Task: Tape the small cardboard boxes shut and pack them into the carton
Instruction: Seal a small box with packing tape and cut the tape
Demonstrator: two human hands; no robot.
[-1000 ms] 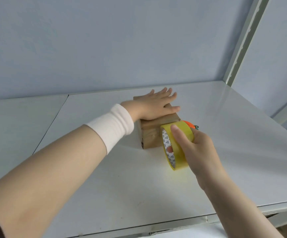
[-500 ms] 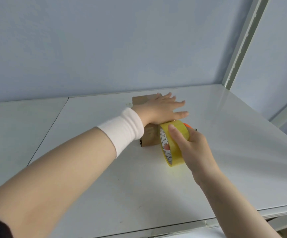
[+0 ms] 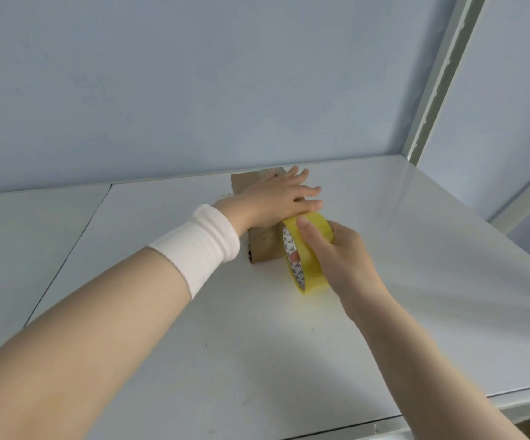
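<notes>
Two hands work one small box (image 3: pixel 265 247) in the middle of the desk (image 3: pixel 193 360): nearest, the right hand (image 3: pixel 344 258) curls round a yellow tape roll (image 3: pixel 311 274) held on edge against the box's right side, thumb on its rim. Farther, the left hand (image 3: pixel 276 198) lies flat on the box top, fingers straight, gripping nothing. A pull on the tape could drag the light box askew, wrinkling the strip or catching those fingers.

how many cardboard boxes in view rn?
1. The cardboard box sits toward the back of the table, pressed under the flat left hand. The right hand holds the tape roll at its right side. Others may lie outside the frame.
</notes>
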